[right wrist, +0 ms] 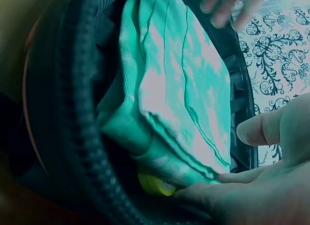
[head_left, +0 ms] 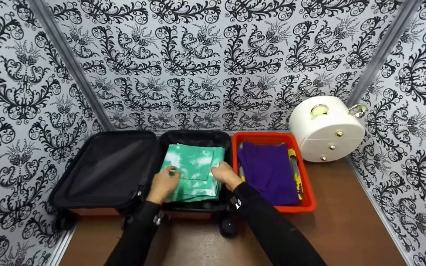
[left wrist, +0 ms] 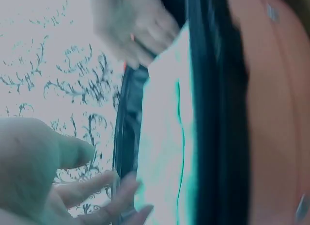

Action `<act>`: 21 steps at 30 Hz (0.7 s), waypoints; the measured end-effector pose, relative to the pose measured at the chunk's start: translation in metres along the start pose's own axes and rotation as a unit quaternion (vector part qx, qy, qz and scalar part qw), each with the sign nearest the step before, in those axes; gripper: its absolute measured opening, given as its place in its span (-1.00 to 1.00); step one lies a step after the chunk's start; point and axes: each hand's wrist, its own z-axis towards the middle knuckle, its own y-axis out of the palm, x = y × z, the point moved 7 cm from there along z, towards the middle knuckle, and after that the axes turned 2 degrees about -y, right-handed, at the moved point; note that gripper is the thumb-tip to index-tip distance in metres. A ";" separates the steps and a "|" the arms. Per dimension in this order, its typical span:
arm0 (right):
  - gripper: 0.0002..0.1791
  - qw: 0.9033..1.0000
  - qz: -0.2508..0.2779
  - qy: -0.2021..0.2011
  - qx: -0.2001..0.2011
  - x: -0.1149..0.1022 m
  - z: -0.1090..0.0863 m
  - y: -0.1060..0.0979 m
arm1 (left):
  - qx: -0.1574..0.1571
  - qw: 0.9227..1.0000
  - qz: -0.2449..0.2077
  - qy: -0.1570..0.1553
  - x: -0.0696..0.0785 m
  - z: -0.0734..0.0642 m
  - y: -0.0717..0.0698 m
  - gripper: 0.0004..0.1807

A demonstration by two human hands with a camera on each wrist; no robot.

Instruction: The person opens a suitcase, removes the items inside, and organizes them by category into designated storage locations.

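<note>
Both hands are slack and wrapped around nothing: the left hand (head_left: 165, 184) has thumb and fingers spread, and the right hand (head_left: 227, 175) keeps its thumb well apart from nearly straight fingers that touch the cloth's side. Whether the left fingertips press the cloth or only hover at it, I cannot tell.

Between them lies the green cloth (head_left: 192, 166), mottled with white patches and folded into a flat, layered rectangle; a smaller panel sits uppermost, and lower layers show along its front and right. Its left edge is at the left fingertips, its right edge at the right hand.

It rests in the right half of a suitcase (head_left: 194, 137), spanning nearly from side edge to side edge and reaching close to the front edge, with dark lining bare along the back. The right wrist view shows a yellow item (right wrist: 156, 184) just below one corner. The suitcase's left half (head_left: 109, 170) lies beside it.

Against the right edge stands a red basket (head_left: 296, 209) holding a folded purple cloth (head_left: 268, 173).
</note>
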 end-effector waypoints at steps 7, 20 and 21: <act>-0.48 0.997 0.056 -0.027 0.043 -0.002 0.002 -0.008 | -0.047 0.997 0.044 -0.048 -0.014 0.011 -0.011 -0.18; -0.02 0.998 0.036 0.021 -0.044 0.006 -0.003 0.000 | -0.105 0.989 0.053 -0.090 -0.028 0.023 0.001 -0.16; 0.00 0.998 0.035 0.015 -0.044 0.006 -0.002 0.001 | -0.106 0.989 0.046 -0.089 -0.029 0.024 0.002 -0.16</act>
